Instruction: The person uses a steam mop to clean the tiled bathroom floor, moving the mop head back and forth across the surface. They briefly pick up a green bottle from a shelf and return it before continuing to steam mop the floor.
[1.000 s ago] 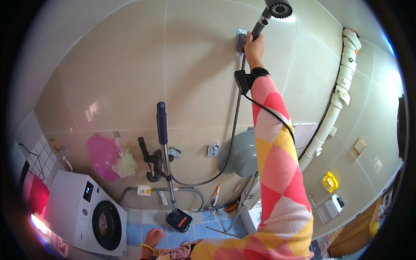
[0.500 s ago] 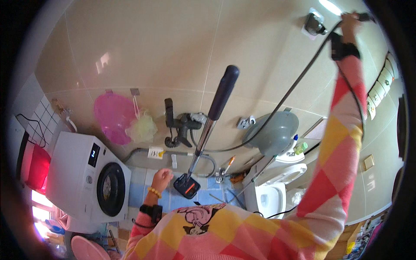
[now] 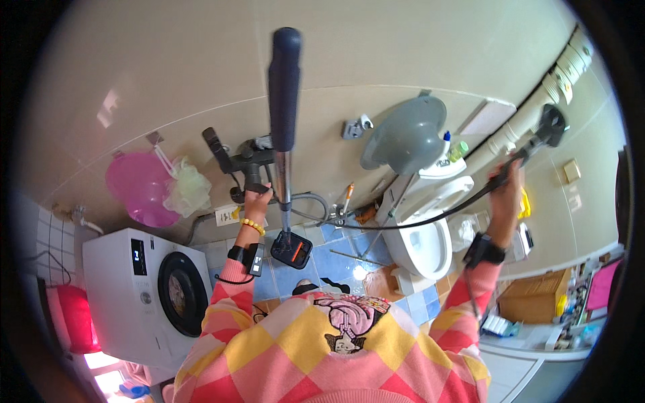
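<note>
In right hand point(image 3: 506, 196), showerhead point(image 3: 549, 129)

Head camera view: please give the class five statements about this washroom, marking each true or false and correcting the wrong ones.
1. The right hand holds the shower head. True.
2. The left hand is at the washing machine. False: it is at the dark wall tap.
3. The pink basin is left of the grey basin. True.
4. The yellow bracelet is on the right wrist. False: it is on the left wrist.
5. The upright pole has a dark blue handle. True.
</note>
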`<state>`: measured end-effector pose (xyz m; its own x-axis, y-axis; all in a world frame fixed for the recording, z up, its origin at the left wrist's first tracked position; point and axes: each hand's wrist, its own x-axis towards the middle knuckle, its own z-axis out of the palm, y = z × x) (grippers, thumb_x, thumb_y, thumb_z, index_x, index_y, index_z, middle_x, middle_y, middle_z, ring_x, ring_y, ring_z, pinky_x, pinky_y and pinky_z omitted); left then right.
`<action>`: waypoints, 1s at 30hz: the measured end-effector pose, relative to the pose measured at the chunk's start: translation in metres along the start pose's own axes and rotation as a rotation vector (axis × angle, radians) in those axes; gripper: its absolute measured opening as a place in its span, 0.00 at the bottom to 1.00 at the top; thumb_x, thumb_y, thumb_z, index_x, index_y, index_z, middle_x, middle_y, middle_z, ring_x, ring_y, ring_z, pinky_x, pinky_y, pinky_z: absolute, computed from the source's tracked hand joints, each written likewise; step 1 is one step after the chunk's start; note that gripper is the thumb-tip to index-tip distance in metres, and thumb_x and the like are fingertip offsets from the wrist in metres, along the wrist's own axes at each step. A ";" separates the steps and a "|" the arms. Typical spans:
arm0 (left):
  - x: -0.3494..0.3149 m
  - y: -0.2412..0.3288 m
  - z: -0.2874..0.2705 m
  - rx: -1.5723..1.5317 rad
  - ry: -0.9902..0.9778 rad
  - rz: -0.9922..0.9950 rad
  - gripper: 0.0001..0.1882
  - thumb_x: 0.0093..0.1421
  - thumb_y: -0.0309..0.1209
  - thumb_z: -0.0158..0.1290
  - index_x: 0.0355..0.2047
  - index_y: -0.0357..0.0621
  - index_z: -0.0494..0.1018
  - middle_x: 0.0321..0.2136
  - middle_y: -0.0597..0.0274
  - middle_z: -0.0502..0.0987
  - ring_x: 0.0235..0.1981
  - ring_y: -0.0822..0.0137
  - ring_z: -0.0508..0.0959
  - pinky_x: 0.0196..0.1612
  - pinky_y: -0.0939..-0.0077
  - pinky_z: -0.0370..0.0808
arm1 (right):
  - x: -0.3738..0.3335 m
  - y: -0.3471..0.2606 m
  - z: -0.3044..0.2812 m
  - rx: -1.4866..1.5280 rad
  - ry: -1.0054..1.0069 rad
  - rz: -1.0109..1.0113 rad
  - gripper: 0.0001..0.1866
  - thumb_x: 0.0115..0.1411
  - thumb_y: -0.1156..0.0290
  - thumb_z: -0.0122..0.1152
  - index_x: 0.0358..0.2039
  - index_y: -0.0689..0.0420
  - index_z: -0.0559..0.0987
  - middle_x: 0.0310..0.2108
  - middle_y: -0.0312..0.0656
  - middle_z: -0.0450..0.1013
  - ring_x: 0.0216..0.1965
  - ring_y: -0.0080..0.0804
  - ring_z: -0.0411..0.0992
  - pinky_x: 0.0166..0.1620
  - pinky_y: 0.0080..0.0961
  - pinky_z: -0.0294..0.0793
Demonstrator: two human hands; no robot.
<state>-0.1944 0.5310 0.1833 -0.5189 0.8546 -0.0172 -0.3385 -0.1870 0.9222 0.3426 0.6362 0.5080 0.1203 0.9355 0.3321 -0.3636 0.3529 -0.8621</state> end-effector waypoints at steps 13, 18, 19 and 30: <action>-0.009 0.011 0.018 -0.412 -0.006 -0.100 0.07 0.61 0.25 0.51 0.37 0.40 0.64 0.39 0.47 0.71 0.48 0.43 0.71 0.59 0.46 0.66 | -0.255 0.217 -0.105 -0.024 0.584 0.662 0.21 0.58 0.59 0.64 0.15 0.49 0.64 0.09 0.31 0.58 0.09 0.22 0.56 0.14 0.20 0.53; -0.008 0.014 0.019 -0.412 0.045 -0.161 0.14 0.55 0.14 0.55 0.37 0.38 0.62 0.35 0.43 0.71 0.40 0.50 0.76 0.50 0.53 0.76 | -0.302 0.238 -0.132 -0.020 0.589 0.683 0.18 0.56 0.64 0.63 0.16 0.51 0.65 0.09 0.34 0.59 0.10 0.26 0.59 0.16 0.23 0.58; -0.006 0.014 0.018 -0.360 0.043 -0.156 0.14 0.56 0.14 0.55 0.37 0.38 0.62 0.35 0.43 0.71 0.40 0.51 0.76 0.49 0.53 0.77 | -0.310 0.240 -0.138 -0.017 0.626 0.666 0.18 0.56 0.65 0.63 0.16 0.51 0.65 0.09 0.34 0.59 0.10 0.26 0.59 0.16 0.23 0.58; -0.019 0.042 0.006 -0.206 -0.185 -0.224 0.08 0.59 0.25 0.54 0.39 0.42 0.70 0.36 0.51 0.73 0.41 0.56 0.74 0.52 0.56 0.73 | -0.408 0.230 -0.206 0.065 0.963 0.623 0.16 0.57 0.65 0.58 0.16 0.51 0.64 0.10 0.33 0.59 0.11 0.26 0.60 0.17 0.23 0.60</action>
<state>-0.1942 0.5097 0.2241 -0.2694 0.9552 -0.1221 -0.5885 -0.0630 0.8060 0.4004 0.3387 0.0955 0.5492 0.5819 -0.5998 -0.6515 -0.1514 -0.7434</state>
